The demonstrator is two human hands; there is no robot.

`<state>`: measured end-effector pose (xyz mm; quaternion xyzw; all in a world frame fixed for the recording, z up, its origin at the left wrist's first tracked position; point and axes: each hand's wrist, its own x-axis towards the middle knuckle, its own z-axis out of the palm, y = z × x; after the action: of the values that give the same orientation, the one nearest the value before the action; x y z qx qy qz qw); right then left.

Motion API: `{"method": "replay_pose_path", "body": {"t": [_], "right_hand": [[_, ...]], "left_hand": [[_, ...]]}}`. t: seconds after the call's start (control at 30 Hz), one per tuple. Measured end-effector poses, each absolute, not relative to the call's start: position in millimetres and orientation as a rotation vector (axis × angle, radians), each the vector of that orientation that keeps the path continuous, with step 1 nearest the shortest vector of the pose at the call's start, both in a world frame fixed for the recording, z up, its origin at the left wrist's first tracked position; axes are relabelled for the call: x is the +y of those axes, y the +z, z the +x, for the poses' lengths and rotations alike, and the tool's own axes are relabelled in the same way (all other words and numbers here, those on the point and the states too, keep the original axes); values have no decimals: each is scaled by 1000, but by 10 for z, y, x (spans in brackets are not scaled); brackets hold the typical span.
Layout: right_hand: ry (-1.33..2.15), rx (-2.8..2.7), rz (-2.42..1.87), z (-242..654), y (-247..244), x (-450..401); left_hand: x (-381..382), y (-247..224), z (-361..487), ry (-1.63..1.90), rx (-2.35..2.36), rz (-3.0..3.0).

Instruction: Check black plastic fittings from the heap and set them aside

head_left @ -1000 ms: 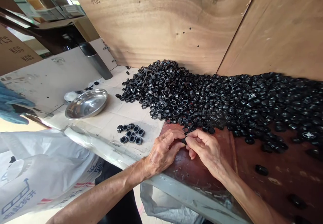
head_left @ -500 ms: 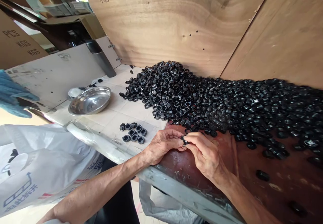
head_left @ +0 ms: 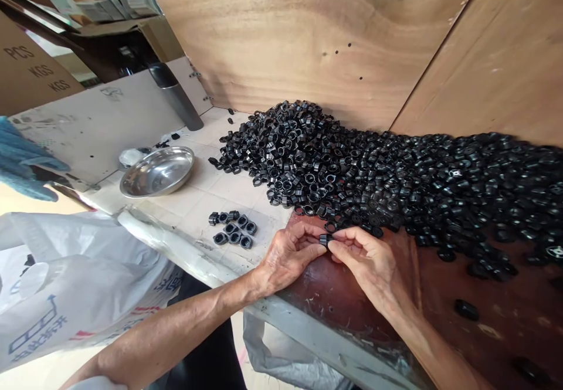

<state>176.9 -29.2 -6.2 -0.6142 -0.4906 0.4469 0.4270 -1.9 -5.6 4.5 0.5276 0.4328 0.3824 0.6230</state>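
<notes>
A small black plastic part (head_left: 324, 240) is pinched between my two hands over the reddish-brown surface. My left hand (head_left: 288, 256) grips its left side with thumb and fingers, while my right hand (head_left: 364, 255) has its fingertips on the right side. Behind the hands spreads a large pile of black rings and caps (head_left: 308, 155), reaching far to the right. Left of my left hand, a small group of black parts (head_left: 233, 230) lies on the pale board.
A steel bowl (head_left: 158, 173) and a dark flask (head_left: 176, 97) stand at the back left. Wooden panels (head_left: 308, 38) rise behind the pile. A white sack (head_left: 88, 296) is at lower left, below a blue glove (head_left: 26, 158). Loose black pieces lie at right.
The black part has been turned between my fingers, and both hands' fingertips have shifted around it. The camera view has moved slightly.
</notes>
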Motion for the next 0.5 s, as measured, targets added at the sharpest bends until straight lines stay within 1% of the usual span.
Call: {"method": "replay_pose_path", "body": {"t": [0.07,0.2,0.27,0.4,0.5], "right_hand": [[1082,-1329,-1539,1797,-87,-308],[682,-1668,-1293,1839,-127,-331],[566,-1755,-1151,1843,-125,-331],[567,-1782,-1089,1839,-89,-310],[723,-1686,-1131,1832,-32,-292]], "left_hand": [[-54,54,-30,863,992,1210],[-25,57,-60,795,942,1069],[3,45,-73,760,885,963],[32,29,-84,746,823,872],[9,44,-70,774,833,910]]}}
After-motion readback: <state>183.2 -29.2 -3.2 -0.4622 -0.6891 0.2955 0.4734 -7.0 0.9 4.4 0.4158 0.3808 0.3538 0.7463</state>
